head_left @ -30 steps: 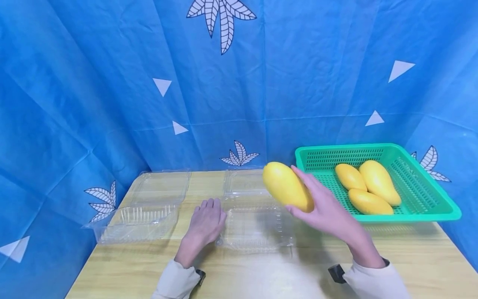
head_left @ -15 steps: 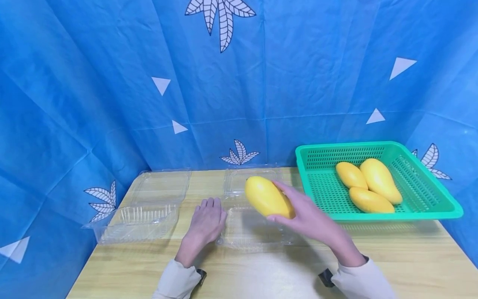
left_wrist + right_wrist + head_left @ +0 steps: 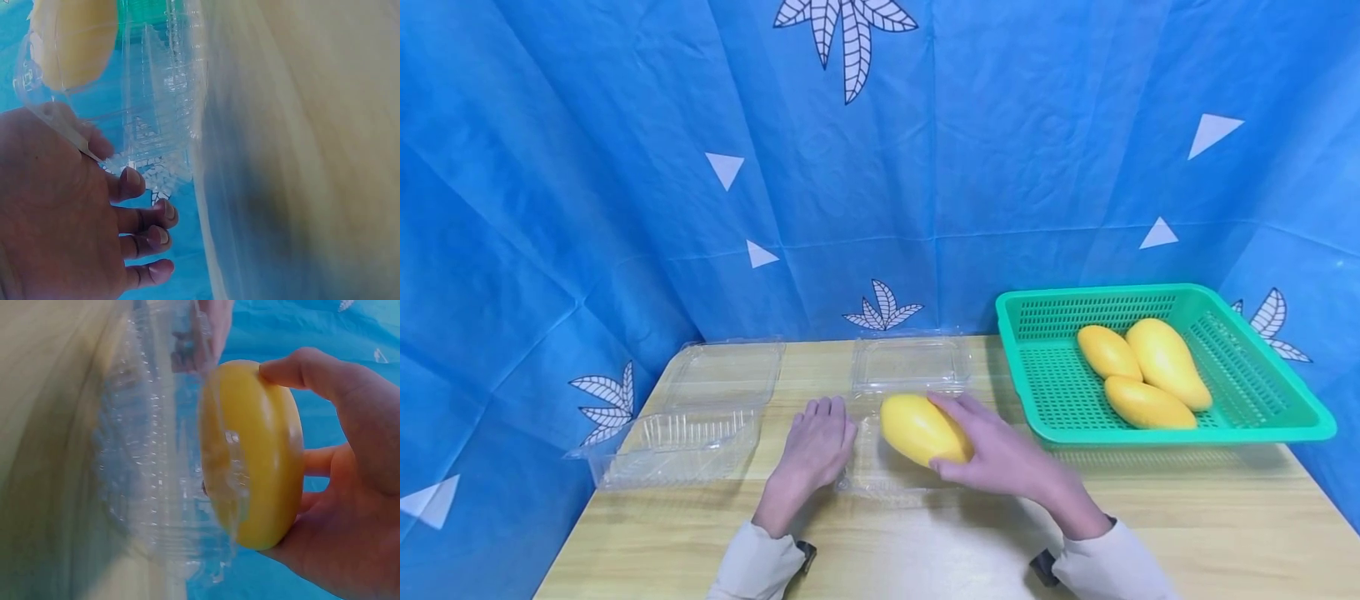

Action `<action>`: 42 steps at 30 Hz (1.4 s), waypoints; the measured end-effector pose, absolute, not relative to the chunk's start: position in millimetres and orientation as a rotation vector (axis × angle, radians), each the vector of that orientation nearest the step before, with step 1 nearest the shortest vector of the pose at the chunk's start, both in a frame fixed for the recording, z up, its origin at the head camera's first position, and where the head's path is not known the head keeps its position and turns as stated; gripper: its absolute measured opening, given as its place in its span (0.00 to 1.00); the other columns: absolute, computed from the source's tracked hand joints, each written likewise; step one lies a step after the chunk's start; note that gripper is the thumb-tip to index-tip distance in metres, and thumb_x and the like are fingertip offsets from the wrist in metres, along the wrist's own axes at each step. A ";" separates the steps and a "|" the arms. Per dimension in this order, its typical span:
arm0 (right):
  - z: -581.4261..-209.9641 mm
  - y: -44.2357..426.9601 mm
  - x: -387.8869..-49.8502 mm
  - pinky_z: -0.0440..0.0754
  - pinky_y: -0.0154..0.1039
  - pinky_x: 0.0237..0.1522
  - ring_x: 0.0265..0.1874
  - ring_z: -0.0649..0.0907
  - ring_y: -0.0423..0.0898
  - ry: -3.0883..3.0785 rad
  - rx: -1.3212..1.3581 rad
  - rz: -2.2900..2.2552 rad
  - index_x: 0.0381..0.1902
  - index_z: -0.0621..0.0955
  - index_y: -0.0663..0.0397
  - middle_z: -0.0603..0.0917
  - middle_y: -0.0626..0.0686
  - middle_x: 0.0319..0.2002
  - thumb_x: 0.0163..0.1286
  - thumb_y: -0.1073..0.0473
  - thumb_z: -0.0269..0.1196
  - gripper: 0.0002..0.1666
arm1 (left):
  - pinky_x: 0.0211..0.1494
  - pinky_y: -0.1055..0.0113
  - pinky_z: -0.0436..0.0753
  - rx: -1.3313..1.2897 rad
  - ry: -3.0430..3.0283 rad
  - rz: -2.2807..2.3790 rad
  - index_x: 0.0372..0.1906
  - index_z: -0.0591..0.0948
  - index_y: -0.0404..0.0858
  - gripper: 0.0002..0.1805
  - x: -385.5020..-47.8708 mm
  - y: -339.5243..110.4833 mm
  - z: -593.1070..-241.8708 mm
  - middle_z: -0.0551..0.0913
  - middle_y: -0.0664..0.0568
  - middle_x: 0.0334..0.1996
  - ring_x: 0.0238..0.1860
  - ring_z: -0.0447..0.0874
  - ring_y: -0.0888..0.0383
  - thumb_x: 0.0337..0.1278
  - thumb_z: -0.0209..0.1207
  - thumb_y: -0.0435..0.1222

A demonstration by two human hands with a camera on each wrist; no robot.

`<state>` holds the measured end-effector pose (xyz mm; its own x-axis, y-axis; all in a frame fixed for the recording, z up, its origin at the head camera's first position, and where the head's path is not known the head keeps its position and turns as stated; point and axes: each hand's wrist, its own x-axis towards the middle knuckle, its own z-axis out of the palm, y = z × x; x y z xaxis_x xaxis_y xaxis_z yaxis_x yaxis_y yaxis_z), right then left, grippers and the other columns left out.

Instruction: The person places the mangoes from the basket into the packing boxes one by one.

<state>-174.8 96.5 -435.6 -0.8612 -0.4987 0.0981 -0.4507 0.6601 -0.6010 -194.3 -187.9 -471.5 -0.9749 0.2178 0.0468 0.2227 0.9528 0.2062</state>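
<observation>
My right hand grips a yellow mango, thumb and fingers spread on its sides. The mango is over the base of an open clear plastic clamshell container; in the right wrist view the mango appears at the container's rim. My left hand holds the container's left edge. In the left wrist view the rim passes between the thumb and the bent fingers of this hand. The container's lid lies folded back behind its base.
A second open clear clamshell stands at the left of the wooden table. At the back right is a green plastic basket with 3 mangoes in it. A blue patterned curtain hangs behind the table.
My right hand has carried the mango left and down, from beside the basket to over the middle container's base. My left hand has stayed at that container's edge.
</observation>
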 end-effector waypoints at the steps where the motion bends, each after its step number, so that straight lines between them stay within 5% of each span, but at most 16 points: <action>1: -437.3 95.2 -174.5 0.80 0.43 0.35 0.44 0.79 0.45 2.784 -0.808 -0.984 0.78 0.66 0.45 0.76 0.53 0.64 0.59 0.41 0.73 0.52 | 0.39 0.57 0.68 -0.346 -3.084 -0.332 0.35 0.66 0.40 0.13 -194.2 -188.0 -471.6 0.66 0.48 0.31 0.35 0.64 0.50 0.79 0.42 0.40; 7: -445.8 87.2 -174.2 0.79 0.42 0.37 0.44 0.78 0.44 2.721 -0.909 -1.021 0.75 0.69 0.54 0.78 0.54 0.62 0.60 0.44 0.73 0.49 | 0.38 0.57 0.69 -0.339 -3.085 -0.334 0.34 0.66 0.40 0.13 -194.5 -188.4 -471.8 0.66 0.48 0.30 0.35 0.65 0.50 0.79 0.41 0.41; 27: -459.0 78.6 -178.4 0.80 0.51 0.53 0.55 0.80 0.49 2.665 -0.976 -0.942 0.76 0.68 0.55 0.76 0.56 0.68 0.64 0.42 0.71 0.48 | 0.39 0.59 0.65 -0.320 -3.089 -0.454 0.35 0.64 0.41 0.11 -194.4 -187.0 -473.1 0.66 0.48 0.29 0.34 0.63 0.51 0.78 0.41 0.40; 34: -455.9 76.9 -178.6 0.81 0.48 0.46 0.49 0.80 0.46 2.624 -0.957 -0.902 0.77 0.66 0.55 0.77 0.56 0.65 0.66 0.46 0.68 0.46 | 0.38 0.59 0.66 -0.326 -3.082 -0.441 0.35 0.65 0.41 0.11 -195.7 -187.5 -474.3 0.66 0.49 0.30 0.34 0.63 0.51 0.78 0.41 0.40; 42: -451.3 75.1 -183.0 0.72 0.56 0.66 0.68 0.74 0.55 2.532 -1.009 -0.861 0.78 0.64 0.57 0.72 0.57 0.72 0.67 0.52 0.66 0.45 | 0.38 0.59 0.65 -0.336 -3.058 -0.449 0.34 0.65 0.41 0.10 -195.4 -187.4 -475.2 0.65 0.49 0.29 0.33 0.62 0.51 0.77 0.43 0.39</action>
